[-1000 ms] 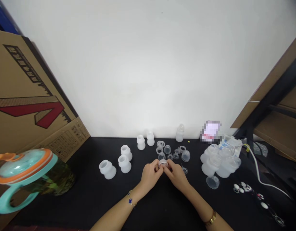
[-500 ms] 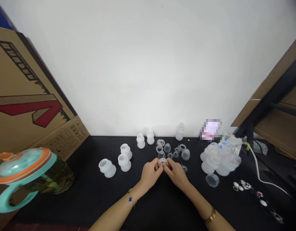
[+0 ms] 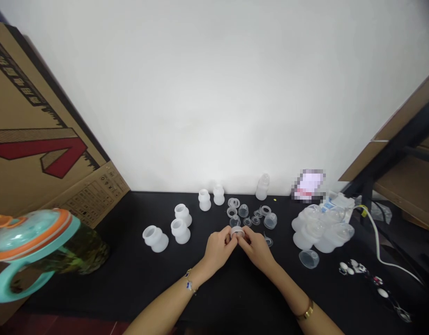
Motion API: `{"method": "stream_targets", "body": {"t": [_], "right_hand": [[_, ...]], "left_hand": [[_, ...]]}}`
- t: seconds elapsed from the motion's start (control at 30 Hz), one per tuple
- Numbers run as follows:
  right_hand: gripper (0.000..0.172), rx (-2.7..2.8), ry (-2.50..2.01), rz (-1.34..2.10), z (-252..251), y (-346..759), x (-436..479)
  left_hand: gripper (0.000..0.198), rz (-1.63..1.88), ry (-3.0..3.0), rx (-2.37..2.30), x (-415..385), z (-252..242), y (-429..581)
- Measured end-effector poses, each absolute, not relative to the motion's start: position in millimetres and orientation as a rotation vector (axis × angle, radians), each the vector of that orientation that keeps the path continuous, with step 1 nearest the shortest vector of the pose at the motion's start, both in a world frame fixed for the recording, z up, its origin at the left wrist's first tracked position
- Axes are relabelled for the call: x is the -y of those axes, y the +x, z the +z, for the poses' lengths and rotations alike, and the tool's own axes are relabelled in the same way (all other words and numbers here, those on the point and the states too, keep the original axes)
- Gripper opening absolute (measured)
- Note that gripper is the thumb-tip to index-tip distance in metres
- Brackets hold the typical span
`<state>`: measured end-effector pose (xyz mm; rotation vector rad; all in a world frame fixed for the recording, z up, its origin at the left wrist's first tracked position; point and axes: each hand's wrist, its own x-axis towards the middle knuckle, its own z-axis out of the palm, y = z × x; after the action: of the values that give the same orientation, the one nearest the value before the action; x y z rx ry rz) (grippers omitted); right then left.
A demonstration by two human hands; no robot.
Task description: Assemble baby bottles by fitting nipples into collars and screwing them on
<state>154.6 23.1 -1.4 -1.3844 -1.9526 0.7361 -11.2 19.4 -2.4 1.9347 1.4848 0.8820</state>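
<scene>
Between my two hands, just above the black table, is a whitish baby-bottle collar ring (image 3: 237, 230). My left hand (image 3: 219, 246) pinches its left side, and my right hand (image 3: 255, 245) closes on its right side. Fingertips hide the ring's lower part, so I cannot tell whether a nipple sits in it. Right behind the hands lie loose clear parts: a dome cap (image 3: 234, 220), another cap (image 3: 243, 211), collar rings (image 3: 231, 212) and a larger cap (image 3: 270, 220). A clear nipple (image 3: 268, 240) lies beside my right hand.
Several open white bottles (image 3: 181, 231) stand to the left. One assembled bottle (image 3: 262, 187) is by the wall. Capped bottles (image 3: 306, 234) cluster at right, near a clear cap (image 3: 308, 258), a white cable (image 3: 378, 242) and a phone (image 3: 309, 185). A large jug (image 3: 43, 251) stands far left.
The view has shifted slightly. Both hands stay on the collar ring, with only small finger movement; the objects on the table keep their places.
</scene>
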Motion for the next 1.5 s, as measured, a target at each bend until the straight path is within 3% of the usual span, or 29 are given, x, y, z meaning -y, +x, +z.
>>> {"method": "stream_targets", "body": {"t": [1.33,1.5], "right_hand": [[0.031,1.967,-1.418,0.695,2.3,151.3,-18.6],[0.022,1.913,-1.404,0.717,0.2,152.6,-21.4]], "left_hand": [[0.031,0.798,2.034,-1.586,-19.8,3.0,-13.0],[0.026,0.788,2.058,-1.673,-20.4,5.1,-13.3]]}}
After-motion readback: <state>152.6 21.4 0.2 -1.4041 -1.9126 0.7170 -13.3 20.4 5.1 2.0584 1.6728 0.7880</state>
